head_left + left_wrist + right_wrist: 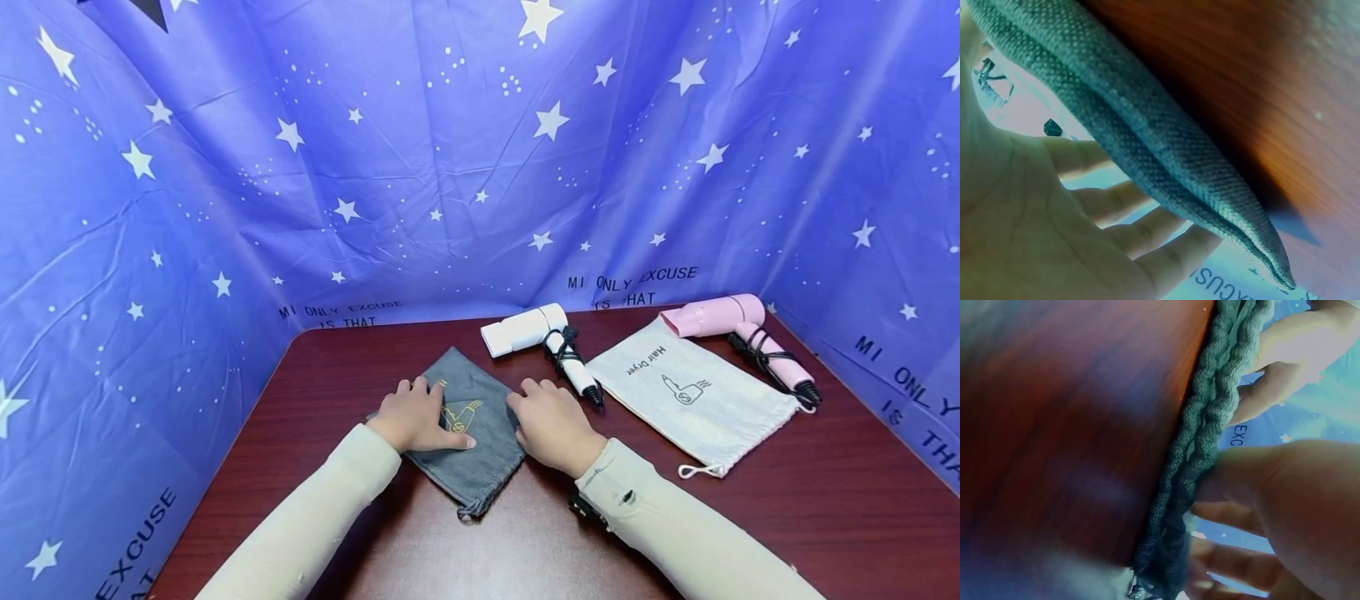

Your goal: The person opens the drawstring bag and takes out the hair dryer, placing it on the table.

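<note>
A dark grey drawstring bag [491, 442] with a yellow hair dryer print lies flat on the table, its gathered mouth toward me. My left hand [411, 415] rests on its left part, thumb spread over the print; in the left wrist view the fingers [1141, 234] stretch over the cloth. My right hand [553, 423] touches the bag's right corner with its fingers. In the right wrist view the thumb [1241, 472] lies against the gathered edge, and the other fingers reach past it, partly hidden.
Behind the bag lies a white hair dryer [525, 330] with its black cord wound on the handle. To the right, a pink hair dryer [716, 316] overlaps the top of a white drawstring bag [720, 425]. A blue starry curtain [450, 167] encloses the table [285, 417].
</note>
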